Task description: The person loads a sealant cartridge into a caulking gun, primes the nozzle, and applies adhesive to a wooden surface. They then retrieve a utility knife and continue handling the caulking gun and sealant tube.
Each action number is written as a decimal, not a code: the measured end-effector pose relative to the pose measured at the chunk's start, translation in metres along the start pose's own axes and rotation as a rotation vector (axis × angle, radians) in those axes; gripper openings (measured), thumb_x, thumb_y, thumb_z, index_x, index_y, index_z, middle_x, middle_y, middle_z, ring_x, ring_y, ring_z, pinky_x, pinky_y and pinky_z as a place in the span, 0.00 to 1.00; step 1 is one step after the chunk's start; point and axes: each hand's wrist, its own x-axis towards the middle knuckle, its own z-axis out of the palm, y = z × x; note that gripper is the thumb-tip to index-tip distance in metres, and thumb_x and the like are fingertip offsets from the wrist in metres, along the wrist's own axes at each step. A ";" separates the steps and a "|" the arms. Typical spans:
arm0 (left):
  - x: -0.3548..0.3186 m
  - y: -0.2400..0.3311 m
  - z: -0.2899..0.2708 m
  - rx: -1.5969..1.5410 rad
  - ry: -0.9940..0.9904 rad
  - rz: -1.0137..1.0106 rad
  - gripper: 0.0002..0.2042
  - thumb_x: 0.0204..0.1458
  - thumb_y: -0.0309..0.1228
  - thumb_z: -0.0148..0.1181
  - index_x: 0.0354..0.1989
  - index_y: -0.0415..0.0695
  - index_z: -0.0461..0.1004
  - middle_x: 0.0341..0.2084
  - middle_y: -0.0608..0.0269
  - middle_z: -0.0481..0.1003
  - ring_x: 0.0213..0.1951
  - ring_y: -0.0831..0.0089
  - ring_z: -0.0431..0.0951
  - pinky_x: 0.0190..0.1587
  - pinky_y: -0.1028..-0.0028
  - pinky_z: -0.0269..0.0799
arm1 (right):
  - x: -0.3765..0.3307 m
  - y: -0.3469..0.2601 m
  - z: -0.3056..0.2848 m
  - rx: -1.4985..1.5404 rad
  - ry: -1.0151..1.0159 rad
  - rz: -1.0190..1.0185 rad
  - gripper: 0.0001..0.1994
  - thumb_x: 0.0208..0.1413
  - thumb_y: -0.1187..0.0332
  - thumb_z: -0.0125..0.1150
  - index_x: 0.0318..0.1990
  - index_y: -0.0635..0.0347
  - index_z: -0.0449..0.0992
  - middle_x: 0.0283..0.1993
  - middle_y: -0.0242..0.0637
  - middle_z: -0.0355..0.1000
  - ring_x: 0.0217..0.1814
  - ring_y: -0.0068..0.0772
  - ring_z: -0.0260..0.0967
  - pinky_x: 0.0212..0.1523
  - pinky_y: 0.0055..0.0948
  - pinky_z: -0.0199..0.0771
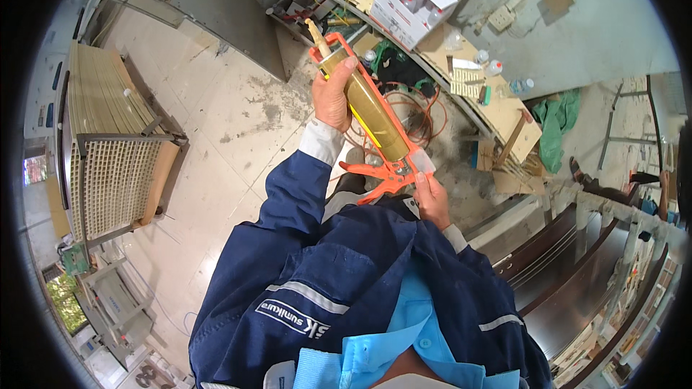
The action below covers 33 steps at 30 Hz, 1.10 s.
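Note:
An orange caulking gun lies slantwise across the space in front of my chest, its trigger end near my body. It carries a gold-brown sealant cartridge with a yellow stripe. The tan nozzle points away to the upper left. My left hand is wrapped round the front of the cartridge, thumb on top. At the rear end, my right hand grips the back of the gun beside the handle; its fingertips are partly hidden.
A cluttered workbench runs along the wall, bearing a white carton of bottles. Orange hose lies coiled on the floor below. Stacked pale panels stand at left. Dark boards sit in a rack at right.

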 end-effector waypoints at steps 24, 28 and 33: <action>0.069 0.142 -0.033 -0.677 -0.640 0.024 0.24 0.47 0.32 0.58 0.52 0.39 0.62 0.34 0.64 0.66 0.37 0.67 0.68 0.49 0.64 0.66 | 0.048 -0.025 -0.014 -0.476 0.797 0.054 0.21 0.70 0.47 0.47 0.55 0.49 0.79 0.37 0.42 0.77 0.38 0.32 0.73 0.41 0.32 0.71; 0.133 0.138 -0.003 -0.232 -0.268 -0.183 0.17 0.55 0.36 0.59 0.47 0.38 0.67 0.34 0.61 0.70 0.36 0.68 0.71 0.45 0.70 0.68 | -0.001 0.016 -0.105 -0.209 1.018 -0.094 0.25 0.68 0.45 0.51 0.51 0.60 0.78 0.27 0.31 0.73 0.33 0.22 0.67 0.36 0.34 0.68; 0.113 -0.064 0.049 0.149 -0.334 -0.588 0.18 0.48 0.35 0.58 0.47 0.43 0.71 0.33 0.58 0.76 0.34 0.64 0.78 0.41 0.61 0.79 | -0.054 0.084 -0.144 0.247 1.337 0.201 0.26 0.68 0.44 0.51 0.37 0.62 0.79 0.21 0.25 0.63 0.23 0.18 0.58 0.25 0.28 0.59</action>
